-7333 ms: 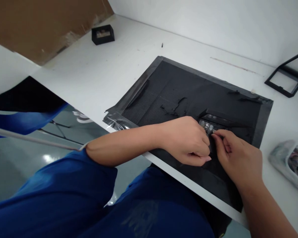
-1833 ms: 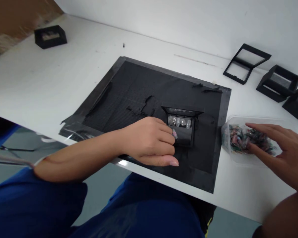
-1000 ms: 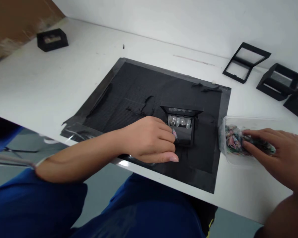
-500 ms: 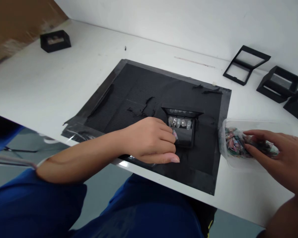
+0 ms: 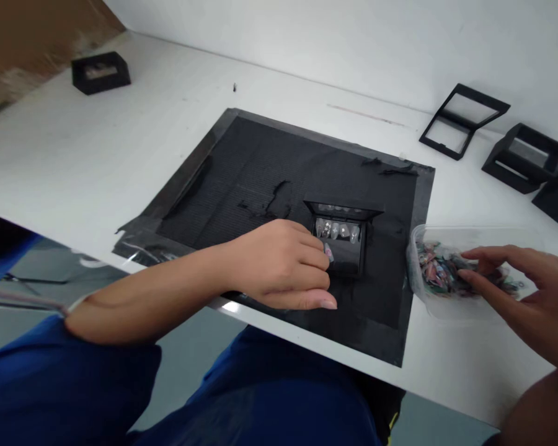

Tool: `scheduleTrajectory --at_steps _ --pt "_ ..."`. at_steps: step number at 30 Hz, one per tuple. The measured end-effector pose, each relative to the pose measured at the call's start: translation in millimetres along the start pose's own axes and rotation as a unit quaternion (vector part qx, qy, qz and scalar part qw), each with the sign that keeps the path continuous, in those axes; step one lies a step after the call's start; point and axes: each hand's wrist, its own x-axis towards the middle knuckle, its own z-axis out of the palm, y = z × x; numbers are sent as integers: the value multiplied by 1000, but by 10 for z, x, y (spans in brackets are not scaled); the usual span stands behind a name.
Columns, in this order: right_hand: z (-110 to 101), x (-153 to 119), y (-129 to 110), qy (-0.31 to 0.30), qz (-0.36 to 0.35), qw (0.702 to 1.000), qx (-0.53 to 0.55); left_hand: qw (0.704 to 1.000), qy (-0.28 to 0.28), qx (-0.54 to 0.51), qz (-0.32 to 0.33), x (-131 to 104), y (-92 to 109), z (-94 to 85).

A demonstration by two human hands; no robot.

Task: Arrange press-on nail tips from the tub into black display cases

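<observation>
My left hand (image 5: 288, 266) is curled over the left side of an open black case (image 5: 348, 265), its fingertips hidden underneath and the thumb stretched along the front. Inside the case, a row of decorated false nails (image 5: 335, 231) lies along the back, mirrored in the raised lid. One more pinkish false nail (image 5: 328, 253) shows right beside my left fingers; whether they touch it I cannot tell. My right hand (image 5: 534, 285) reaches into a clear plastic tub (image 5: 418, 297) of small colourful pieces (image 5: 439, 272), thumb and forefinger apart, the other fingers partly hidden.
Under the case lies a black mat (image 5: 242, 167) taped to the white table (image 5: 167, 124), with torn bits on it. An open black frame case (image 5: 460, 124) and more black cases (image 5: 523, 158) stand at the back right. Another black case (image 5: 101, 73) sits far left.
My right thumb and forefinger have shifted slightly to the right over the tub, showing more of the pieces. My left hand and the case have stayed put.
</observation>
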Motion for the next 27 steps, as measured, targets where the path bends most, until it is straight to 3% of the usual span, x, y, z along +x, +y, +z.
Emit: scheduleTrajectory --at_steps 6,12,20,27 --pt "4 -1 18 8 -16 1000 12 1000 5 -6 -4 1 -15 -4" --pt "16 -1 16 -20 20 999 -27 1000 -2 -4 -3 2 -14 -8" --pt "33 -22 43 -22 72 997 9 1000 -24 -3 -18 -2 -9 -15" --pt "2 -8 -19 -9 56 998 7 1000 -11 -1 -9 6 -11 -3"
